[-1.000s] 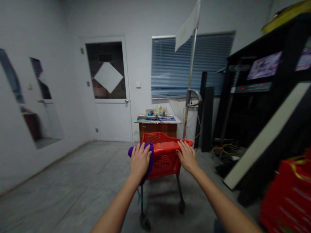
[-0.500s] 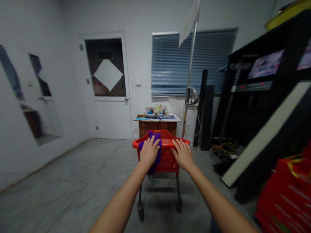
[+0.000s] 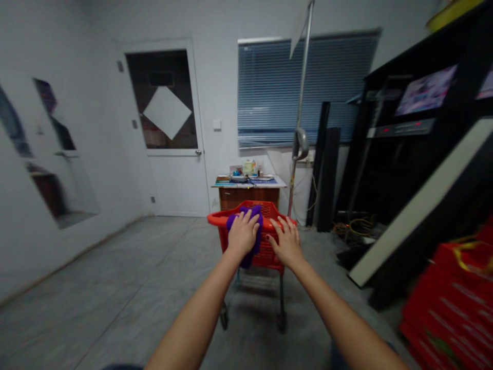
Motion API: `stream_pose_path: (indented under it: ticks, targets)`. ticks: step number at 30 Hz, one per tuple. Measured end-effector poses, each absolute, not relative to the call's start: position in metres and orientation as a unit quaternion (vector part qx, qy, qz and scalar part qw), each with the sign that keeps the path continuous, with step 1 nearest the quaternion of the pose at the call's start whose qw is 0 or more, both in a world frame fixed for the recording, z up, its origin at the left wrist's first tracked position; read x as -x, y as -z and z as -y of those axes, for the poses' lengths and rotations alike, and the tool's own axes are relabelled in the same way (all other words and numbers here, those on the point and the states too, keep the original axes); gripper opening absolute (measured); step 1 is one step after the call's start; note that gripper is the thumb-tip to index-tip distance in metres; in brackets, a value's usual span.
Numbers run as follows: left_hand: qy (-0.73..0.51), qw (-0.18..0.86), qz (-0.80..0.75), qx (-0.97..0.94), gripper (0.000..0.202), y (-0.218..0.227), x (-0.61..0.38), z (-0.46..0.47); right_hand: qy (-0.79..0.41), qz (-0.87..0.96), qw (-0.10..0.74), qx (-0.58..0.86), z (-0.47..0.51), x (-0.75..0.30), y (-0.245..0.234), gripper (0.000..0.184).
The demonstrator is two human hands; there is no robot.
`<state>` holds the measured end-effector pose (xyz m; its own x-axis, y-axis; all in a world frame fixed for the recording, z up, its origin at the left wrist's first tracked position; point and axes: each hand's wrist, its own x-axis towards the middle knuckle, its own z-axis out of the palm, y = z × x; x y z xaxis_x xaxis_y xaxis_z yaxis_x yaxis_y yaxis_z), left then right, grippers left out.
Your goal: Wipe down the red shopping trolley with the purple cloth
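Observation:
A small red plastic shopping cart (image 3: 221,221) on dark legs with wheels stands in front of me. Draped over the near bar of its basket is a purple cloth (image 3: 257,218), hanging down the near side. My left hand (image 3: 243,234) is closed over this cloth and presses it against the bar. Farther right along the same bar lies my right hand (image 3: 287,241), fingers spread and resting on the red plastic, with no cloth under it. Part of the bar is hidden beneath both hands.
Behind the cart is a small desk (image 3: 249,198) with several items on top. A metal pole (image 3: 304,87) rises beside it. To the right are a leaning pale panel (image 3: 419,205), a black rack (image 3: 408,169) and red bags (image 3: 450,298). A white door (image 3: 175,185) stands at the back left.
My left hand and the purple cloth have slid right along the bar, closer to my right hand. My right hand stays at the bar's right part. The view has shifted slightly.

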<state>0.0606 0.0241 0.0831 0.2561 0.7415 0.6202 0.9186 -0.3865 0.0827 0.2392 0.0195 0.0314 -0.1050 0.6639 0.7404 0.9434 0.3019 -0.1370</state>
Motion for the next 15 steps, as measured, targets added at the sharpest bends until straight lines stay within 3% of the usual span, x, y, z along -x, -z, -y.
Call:
stream_pose_path:
  ticks: [7, 15]
  targets:
    - [0.321, 0.149, 0.608, 0.711, 0.043, -0.077, -0.002, -0.038, 0.181, 0.724, 0.372, 0.552, -0.017, -0.239, -0.03, 0.055]
    - [0.304, 0.149, 0.519, 0.785, 0.042, -0.078, -0.056, -0.027, 0.178, 0.726, 0.382, 0.544, -0.02, -0.241, -0.028, 0.057]
